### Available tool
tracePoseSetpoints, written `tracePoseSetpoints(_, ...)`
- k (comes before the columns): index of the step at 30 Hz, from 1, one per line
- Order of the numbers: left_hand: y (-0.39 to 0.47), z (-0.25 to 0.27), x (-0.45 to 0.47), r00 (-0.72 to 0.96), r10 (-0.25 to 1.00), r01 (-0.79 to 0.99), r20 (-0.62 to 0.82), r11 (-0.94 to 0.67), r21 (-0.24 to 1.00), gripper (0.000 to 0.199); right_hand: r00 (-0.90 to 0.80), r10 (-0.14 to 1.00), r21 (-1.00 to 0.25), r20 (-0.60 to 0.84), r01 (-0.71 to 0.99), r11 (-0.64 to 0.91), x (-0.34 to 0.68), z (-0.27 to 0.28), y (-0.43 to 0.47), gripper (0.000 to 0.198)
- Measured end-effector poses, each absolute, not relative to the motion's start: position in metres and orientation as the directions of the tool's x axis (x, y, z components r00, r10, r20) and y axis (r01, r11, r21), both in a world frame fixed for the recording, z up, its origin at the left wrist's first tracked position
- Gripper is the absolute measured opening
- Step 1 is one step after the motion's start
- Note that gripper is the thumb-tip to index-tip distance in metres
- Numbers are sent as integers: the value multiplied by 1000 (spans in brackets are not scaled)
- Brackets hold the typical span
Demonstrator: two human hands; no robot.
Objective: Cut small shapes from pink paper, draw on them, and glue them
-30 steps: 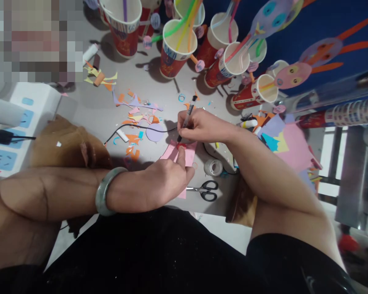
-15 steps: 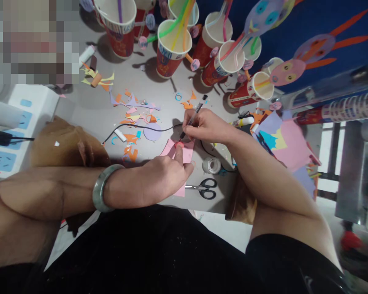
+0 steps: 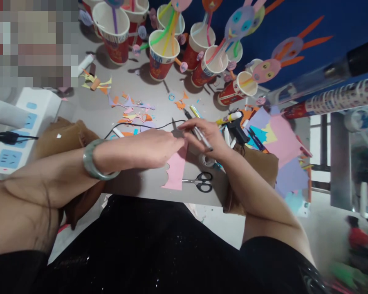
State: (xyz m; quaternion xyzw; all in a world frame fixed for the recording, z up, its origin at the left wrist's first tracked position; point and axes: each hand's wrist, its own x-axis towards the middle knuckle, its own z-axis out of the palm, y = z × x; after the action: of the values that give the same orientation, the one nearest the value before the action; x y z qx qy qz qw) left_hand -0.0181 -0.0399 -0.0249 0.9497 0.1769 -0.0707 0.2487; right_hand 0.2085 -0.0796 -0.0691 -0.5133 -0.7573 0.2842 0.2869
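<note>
On the left was a white power strip (image 3: 46, 106) with blue sockets, and a black plug was stuck in it. Next came a green bangle (image 3: 90, 161) on the person's left wrist. The left hand (image 3: 144, 148) was above the table (image 3: 141, 179), its fingers bunched close together by the top of a pink paper (image 3: 174, 171); you could not tell if they were pinching it. The pink paper lay flat on the gray table, below the fingers. It was long and thin, light pink, and plain on the part that showed. Its right side was straight. Its left side was wavy, with round bites cut out and little pointy bits between them. Its top was hidden by the left hand. Just to its right lay scissors (image 3: 205, 188) with black handles. Above them, the right hand (image 3: 214, 139) had its fingers curled around a thin pen (image 3: 205, 139), which sat slanted. Farther right were pink and purple sheets (image 3: 283, 141) in a messy pile.
</note>
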Motion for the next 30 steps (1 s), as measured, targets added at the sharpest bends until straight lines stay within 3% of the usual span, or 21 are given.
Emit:
tracePoseSetpoints(3, -34, -19, -13, 898, 328, 429, -293, -800, 418, 25, -419, 892, -621, 171, 656, 428, 199, -80, -87, 23)
tracePoseSetpoints(6, -31, -13, -9, 878, 352, 469, -323, -768, 437, 26, -382, 907, -620, 176, 672, 404, 190, -88, -88, 20)
tracePoseSetpoints(10, -26, -7, -7, 824, 532, 536, -192, -626, 565, 28, -281, 934, -636, 221, 684, 357, 197, -83, -82, 14)
tracePoseSetpoints(14, -21, -11, -7, 713, 696, 595, -89, -533, 602, 37, -125, 952, -481, 280, 840, 252, 228, -69, -65, 17)
tracePoseSetpoints(19, -15, -27, -5, 719, 679, 654, -149, -588, 476, 35, -35, 984, -250, 174, 965, 79, 261, -72, -35, 25)
tracePoseSetpoints(24, -12, -34, -7, 754, 627, 650, -199, -665, 367, 37, -72, 993, -159, 92, 983, 87, 260, -77, -21, 26)
tracePoseSetpoints(28, -11, -36, -10, 774, 586, 632, -239, -699, 334, 36, -93, 995, -14, -19, 996, 93, 250, -69, -24, 29)
tracePoseSetpoints(30, -11, -39, -10, 786, 562, 618, -257, -718, 321, 36, -120, 993, 52, -1, 991, 120, 247, -62, -32, 31)
